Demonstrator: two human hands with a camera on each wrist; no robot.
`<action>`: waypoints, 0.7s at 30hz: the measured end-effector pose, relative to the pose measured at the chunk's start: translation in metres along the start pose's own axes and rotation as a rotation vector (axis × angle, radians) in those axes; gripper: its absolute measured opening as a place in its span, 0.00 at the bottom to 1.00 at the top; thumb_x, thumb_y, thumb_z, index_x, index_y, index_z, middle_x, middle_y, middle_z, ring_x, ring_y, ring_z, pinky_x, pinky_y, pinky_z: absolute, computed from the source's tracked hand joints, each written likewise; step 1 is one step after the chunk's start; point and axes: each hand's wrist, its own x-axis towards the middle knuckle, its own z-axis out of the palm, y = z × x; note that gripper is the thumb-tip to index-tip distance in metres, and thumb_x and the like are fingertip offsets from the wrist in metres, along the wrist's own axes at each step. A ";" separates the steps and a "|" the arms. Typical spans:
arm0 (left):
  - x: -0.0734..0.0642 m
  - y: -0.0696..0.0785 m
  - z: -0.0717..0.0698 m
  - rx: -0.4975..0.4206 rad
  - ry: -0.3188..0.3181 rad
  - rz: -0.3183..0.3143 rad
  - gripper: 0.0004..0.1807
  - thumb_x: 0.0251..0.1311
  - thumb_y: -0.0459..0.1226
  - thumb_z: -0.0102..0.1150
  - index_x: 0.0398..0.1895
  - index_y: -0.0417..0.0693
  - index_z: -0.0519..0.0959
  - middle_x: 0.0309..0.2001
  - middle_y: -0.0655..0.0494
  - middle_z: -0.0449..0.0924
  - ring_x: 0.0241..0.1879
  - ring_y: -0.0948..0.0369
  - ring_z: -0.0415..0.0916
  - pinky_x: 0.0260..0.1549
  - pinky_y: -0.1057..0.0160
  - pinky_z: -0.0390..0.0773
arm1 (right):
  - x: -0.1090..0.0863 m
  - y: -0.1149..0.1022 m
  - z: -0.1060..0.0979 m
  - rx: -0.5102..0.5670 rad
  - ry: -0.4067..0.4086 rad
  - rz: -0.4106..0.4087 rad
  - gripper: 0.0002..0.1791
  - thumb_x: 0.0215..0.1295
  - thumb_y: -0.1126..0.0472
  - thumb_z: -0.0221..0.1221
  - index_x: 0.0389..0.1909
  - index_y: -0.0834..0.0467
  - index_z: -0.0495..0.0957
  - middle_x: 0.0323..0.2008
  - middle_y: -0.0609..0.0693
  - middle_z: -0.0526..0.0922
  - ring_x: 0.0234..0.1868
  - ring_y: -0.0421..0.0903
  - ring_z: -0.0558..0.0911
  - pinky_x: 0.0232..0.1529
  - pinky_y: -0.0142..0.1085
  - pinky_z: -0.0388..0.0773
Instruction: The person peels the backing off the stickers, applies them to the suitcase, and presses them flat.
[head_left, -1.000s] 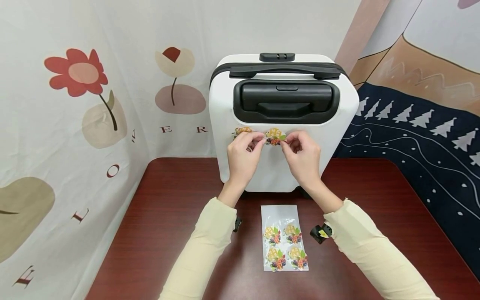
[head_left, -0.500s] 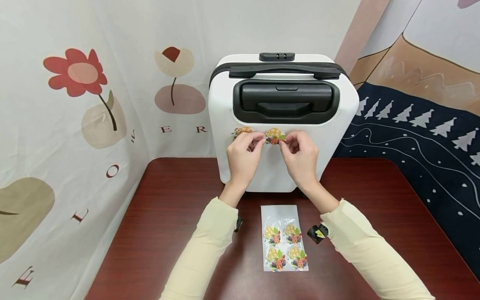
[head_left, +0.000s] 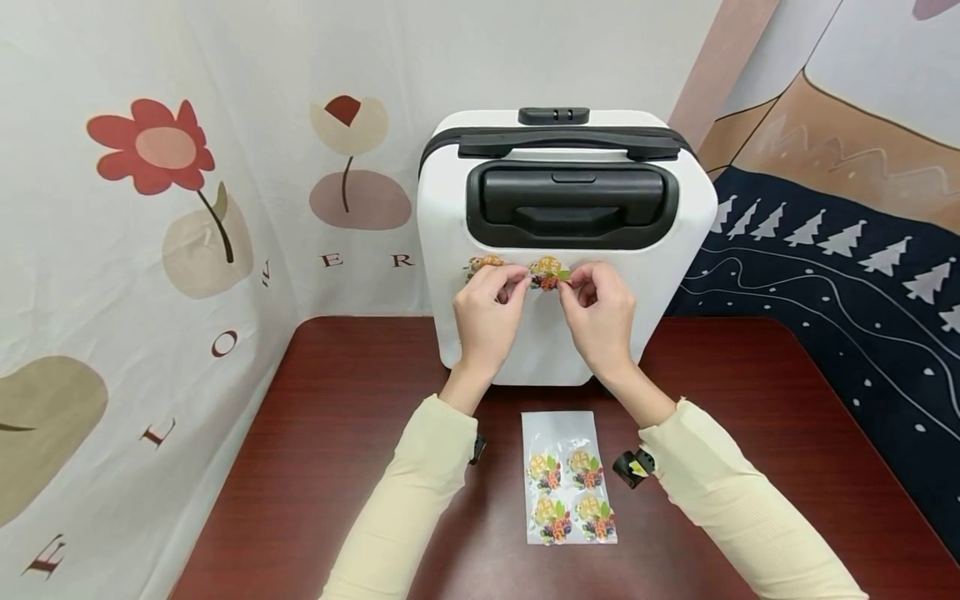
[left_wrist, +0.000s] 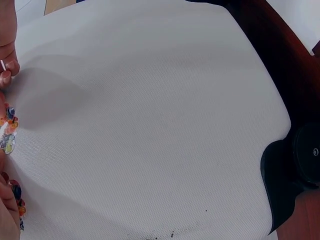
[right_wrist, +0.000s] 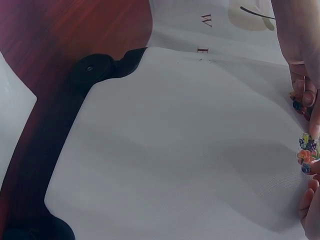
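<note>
On the brown bench (head_left: 337, 458) stands a white suitcase (head_left: 547, 350), at whose front L hand (head_left: 489, 312) & R hand (head_left: 602, 315), fingers pinching, hold fruit sticker (head_left: 548, 271) by opp. edges, best smoothed from centre outward.

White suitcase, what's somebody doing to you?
A person is holding a fruit sticker at the front of the white suitcase, pinched by the fingers of the left hand and the right hand. A second sticker is beside it on the suitcase, partly hidden by the left hand. Four more stickers lie on a white sheet on the table.
</note>
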 end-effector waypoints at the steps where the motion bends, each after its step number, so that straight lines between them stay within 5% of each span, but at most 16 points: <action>1: 0.000 0.000 0.000 0.004 0.000 0.002 0.03 0.51 0.31 0.64 0.27 0.39 0.83 0.21 0.52 0.74 0.20 0.62 0.66 0.20 0.68 0.67 | 0.000 0.000 0.000 -0.004 -0.003 -0.003 0.06 0.52 0.72 0.61 0.25 0.67 0.72 0.21 0.58 0.72 0.20 0.47 0.70 0.23 0.28 0.64; 21: -0.001 -0.003 0.002 0.038 0.012 0.037 0.03 0.52 0.32 0.63 0.27 0.40 0.83 0.23 0.52 0.77 0.19 0.62 0.66 0.19 0.67 0.67 | 0.001 0.001 0.002 -0.028 0.000 -0.017 0.06 0.52 0.73 0.61 0.24 0.67 0.72 0.21 0.58 0.72 0.20 0.47 0.70 0.22 0.30 0.65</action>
